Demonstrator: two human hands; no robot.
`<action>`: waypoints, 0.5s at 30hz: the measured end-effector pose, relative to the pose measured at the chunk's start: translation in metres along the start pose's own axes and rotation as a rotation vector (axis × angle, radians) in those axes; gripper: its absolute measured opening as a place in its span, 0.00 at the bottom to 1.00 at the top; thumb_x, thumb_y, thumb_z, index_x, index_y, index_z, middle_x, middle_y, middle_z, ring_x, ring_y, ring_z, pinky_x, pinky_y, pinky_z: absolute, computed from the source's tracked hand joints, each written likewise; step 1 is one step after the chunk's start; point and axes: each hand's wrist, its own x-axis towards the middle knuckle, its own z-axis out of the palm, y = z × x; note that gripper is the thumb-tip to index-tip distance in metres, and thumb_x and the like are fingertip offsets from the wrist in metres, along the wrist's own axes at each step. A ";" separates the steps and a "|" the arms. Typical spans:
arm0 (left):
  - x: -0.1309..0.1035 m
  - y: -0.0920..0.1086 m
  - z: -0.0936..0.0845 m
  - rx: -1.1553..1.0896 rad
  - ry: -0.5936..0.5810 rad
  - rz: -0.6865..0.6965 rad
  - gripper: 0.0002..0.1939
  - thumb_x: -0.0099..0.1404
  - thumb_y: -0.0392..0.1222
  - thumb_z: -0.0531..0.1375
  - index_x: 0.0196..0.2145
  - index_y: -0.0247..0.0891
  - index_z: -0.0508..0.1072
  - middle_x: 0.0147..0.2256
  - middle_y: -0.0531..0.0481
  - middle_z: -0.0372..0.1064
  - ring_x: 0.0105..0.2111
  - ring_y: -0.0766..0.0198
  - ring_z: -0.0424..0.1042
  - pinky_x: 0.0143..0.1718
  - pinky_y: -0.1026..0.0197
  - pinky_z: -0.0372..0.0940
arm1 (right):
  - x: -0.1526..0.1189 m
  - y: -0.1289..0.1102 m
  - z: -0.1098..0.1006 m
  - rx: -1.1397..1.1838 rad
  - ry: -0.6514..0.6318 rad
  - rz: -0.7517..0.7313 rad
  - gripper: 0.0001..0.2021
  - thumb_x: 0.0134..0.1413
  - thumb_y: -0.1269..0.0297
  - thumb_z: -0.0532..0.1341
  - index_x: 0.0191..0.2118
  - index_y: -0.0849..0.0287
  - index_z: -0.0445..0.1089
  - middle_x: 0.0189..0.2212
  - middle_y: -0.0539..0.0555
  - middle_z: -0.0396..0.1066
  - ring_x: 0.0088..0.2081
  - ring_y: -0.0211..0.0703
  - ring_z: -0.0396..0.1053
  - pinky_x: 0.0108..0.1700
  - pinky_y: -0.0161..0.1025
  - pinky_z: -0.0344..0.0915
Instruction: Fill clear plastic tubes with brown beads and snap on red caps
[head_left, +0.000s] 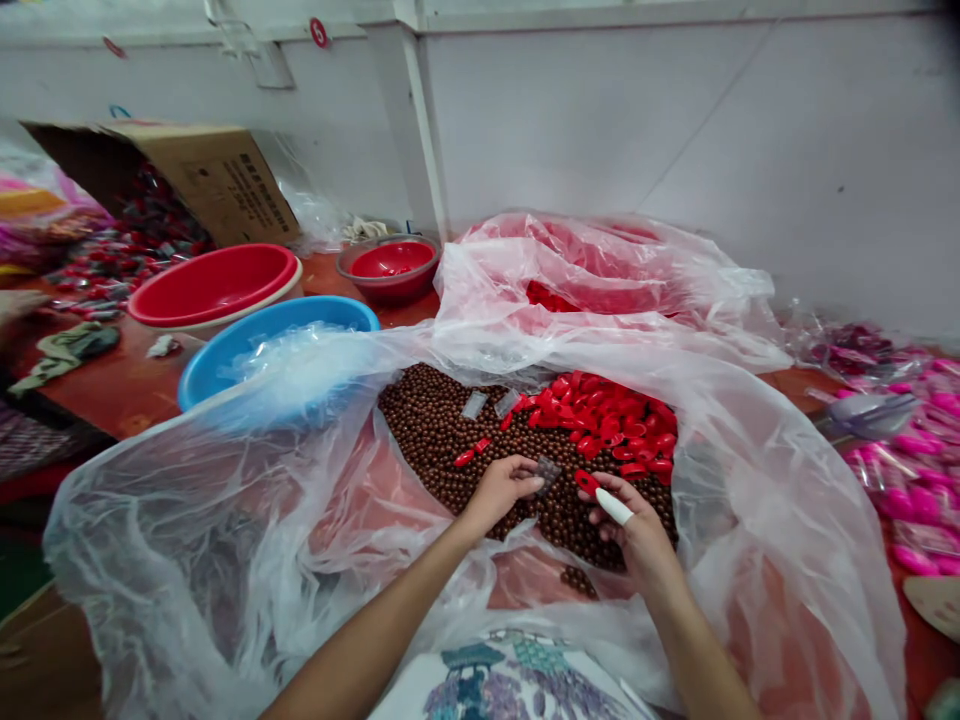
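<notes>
Over a heap of small brown balls (435, 410) in an open clear plastic bag (757, 450), my left hand (504, 492) pinches a small clear plastic piece (547, 470). To its right, my right hand (626, 515) holds a small red plastic piece (586, 483) between thumb and fingers. White tape or a cover wraps one digit of that hand. Many red plastic pieces (600, 410) lie on the balls behind my hands. Two clear pieces (474, 404) and a red piece (465, 458) rest on the balls further left.
A blue basin (202, 375), a red basin (217, 285) and a smaller bowl (390, 262) stand at the left and back. Behind them is a cardboard box (225, 190). Another plastic bag (600, 265) sits by the wall; pink packets (922, 470) lie right.
</notes>
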 end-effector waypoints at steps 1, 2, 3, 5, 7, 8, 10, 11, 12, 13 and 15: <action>0.000 -0.001 0.000 -0.016 -0.002 -0.004 0.18 0.44 0.44 0.66 0.33 0.32 0.72 0.28 0.49 0.71 0.28 0.64 0.68 0.32 0.62 0.62 | 0.000 0.001 0.000 -0.002 -0.008 0.008 0.19 0.43 0.62 0.64 0.45 0.56 0.67 0.31 0.52 0.73 0.24 0.34 0.65 0.20 0.28 0.54; -0.001 -0.001 0.000 -0.019 -0.004 -0.005 0.19 0.44 0.44 0.66 0.33 0.32 0.72 0.29 0.49 0.71 0.29 0.64 0.68 0.32 0.62 0.63 | 0.000 0.002 0.000 -0.004 -0.018 0.014 0.21 0.43 0.62 0.64 0.46 0.56 0.66 0.31 0.52 0.73 0.24 0.34 0.64 0.20 0.28 0.54; -0.002 0.000 -0.001 -0.025 -0.005 -0.009 0.19 0.43 0.44 0.67 0.33 0.32 0.72 0.29 0.49 0.71 0.29 0.64 0.69 0.32 0.62 0.63 | 0.000 0.002 0.001 0.000 -0.027 0.021 0.22 0.44 0.62 0.64 0.48 0.56 0.65 0.31 0.51 0.72 0.24 0.33 0.63 0.21 0.28 0.54; -0.007 0.003 -0.002 -0.046 -0.013 -0.036 0.19 0.44 0.44 0.67 0.35 0.32 0.73 0.30 0.48 0.72 0.29 0.64 0.69 0.33 0.62 0.63 | 0.000 0.002 0.002 0.025 -0.035 0.038 0.24 0.44 0.61 0.64 0.50 0.56 0.65 0.28 0.50 0.71 0.22 0.32 0.61 0.20 0.28 0.54; -0.012 0.008 -0.004 -0.087 -0.028 -0.090 0.20 0.46 0.44 0.66 0.37 0.32 0.73 0.33 0.47 0.72 0.31 0.64 0.70 0.34 0.61 0.64 | -0.001 0.002 0.004 0.073 -0.028 0.057 0.23 0.45 0.59 0.64 0.49 0.57 0.67 0.23 0.47 0.68 0.20 0.31 0.58 0.20 0.29 0.53; -0.016 0.012 -0.005 -0.115 -0.037 -0.115 0.20 0.47 0.44 0.66 0.39 0.33 0.73 0.35 0.46 0.72 0.32 0.63 0.70 0.35 0.61 0.64 | -0.002 0.001 0.005 0.101 -0.021 0.069 0.21 0.46 0.57 0.64 0.47 0.57 0.68 0.21 0.46 0.66 0.20 0.31 0.57 0.19 0.29 0.53; -0.023 0.019 -0.006 -0.175 -0.054 -0.144 0.21 0.48 0.43 0.66 0.40 0.33 0.73 0.38 0.45 0.72 0.34 0.63 0.71 0.37 0.59 0.65 | -0.003 0.000 0.006 0.147 -0.016 0.090 0.19 0.46 0.56 0.63 0.45 0.57 0.70 0.20 0.46 0.64 0.20 0.31 0.57 0.19 0.29 0.53; -0.027 0.023 -0.007 -0.206 -0.065 -0.152 0.21 0.48 0.43 0.66 0.40 0.33 0.73 0.38 0.45 0.72 0.34 0.62 0.71 0.38 0.59 0.65 | -0.003 0.000 0.007 0.163 -0.023 0.102 0.19 0.45 0.57 0.64 0.44 0.57 0.70 0.20 0.47 0.66 0.20 0.32 0.58 0.19 0.29 0.53; -0.031 0.026 -0.007 -0.242 -0.083 -0.165 0.20 0.49 0.42 0.66 0.40 0.33 0.73 0.39 0.45 0.72 0.34 0.62 0.71 0.38 0.59 0.66 | -0.004 -0.001 0.007 0.174 -0.034 0.115 0.19 0.44 0.58 0.65 0.45 0.57 0.70 0.22 0.48 0.68 0.21 0.33 0.60 0.20 0.29 0.54; -0.035 0.029 -0.007 -0.282 -0.109 -0.186 0.20 0.49 0.41 0.67 0.40 0.33 0.73 0.38 0.44 0.72 0.34 0.62 0.72 0.39 0.58 0.66 | -0.005 -0.002 0.008 0.179 -0.050 0.130 0.21 0.42 0.60 0.66 0.45 0.57 0.70 0.25 0.49 0.70 0.23 0.33 0.61 0.20 0.29 0.55; -0.041 0.033 -0.006 -0.367 -0.163 -0.235 0.20 0.49 0.40 0.67 0.41 0.33 0.72 0.38 0.44 0.72 0.34 0.61 0.73 0.40 0.57 0.65 | -0.007 -0.003 0.009 0.185 -0.076 0.151 0.23 0.41 0.62 0.67 0.47 0.56 0.68 0.29 0.51 0.72 0.24 0.35 0.64 0.21 0.30 0.56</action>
